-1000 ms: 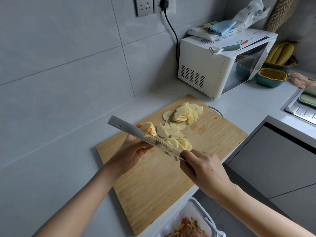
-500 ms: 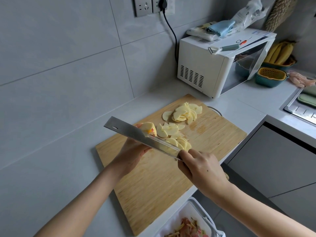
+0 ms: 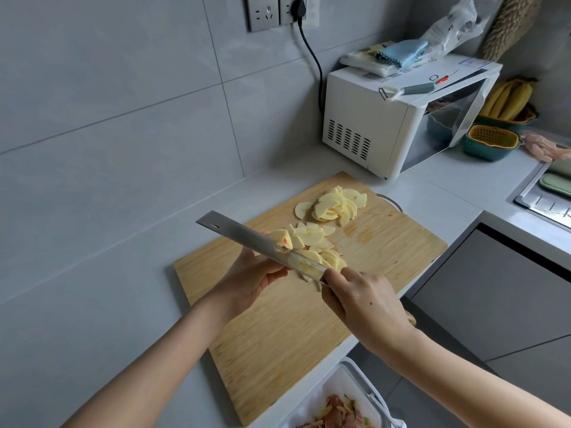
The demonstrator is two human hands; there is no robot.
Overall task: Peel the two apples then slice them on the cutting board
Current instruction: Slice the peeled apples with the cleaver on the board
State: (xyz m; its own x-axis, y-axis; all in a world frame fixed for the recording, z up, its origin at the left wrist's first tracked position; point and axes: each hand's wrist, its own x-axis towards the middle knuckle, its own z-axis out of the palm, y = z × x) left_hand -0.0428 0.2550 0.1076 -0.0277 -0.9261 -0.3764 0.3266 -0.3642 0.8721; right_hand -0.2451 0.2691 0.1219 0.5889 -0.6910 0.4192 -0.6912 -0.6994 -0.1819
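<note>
A wooden cutting board [image 3: 278, 335] lies on the grey counter. On its far half are two heaps of pale apple slices, one far [image 3: 332, 205], one nearer [image 3: 321, 242]. My left hand [image 3: 250, 279] holds up a peeled apple piece [image 3: 279, 237] with a bit of red skin, above the board. My right hand [image 3: 361, 301] grips the handle of a cleaver [image 3: 247, 237]. Its blade runs up-left across the apple piece and hides my left fingertips.
A white microwave [image 3: 386, 125] stands behind the board, with a peeler [image 3: 408, 89], cloths and a bag on top. Bananas [image 3: 509, 98] and a teal basket [image 3: 491, 143] sit to its right, a sink [image 3: 553, 193] at far right. A white bin with peels [image 3: 340, 409] stands below the counter edge.
Little has moved. The cleaver and both hands have shifted slightly left and up, with the blade still against the apple piece in my left hand.
</note>
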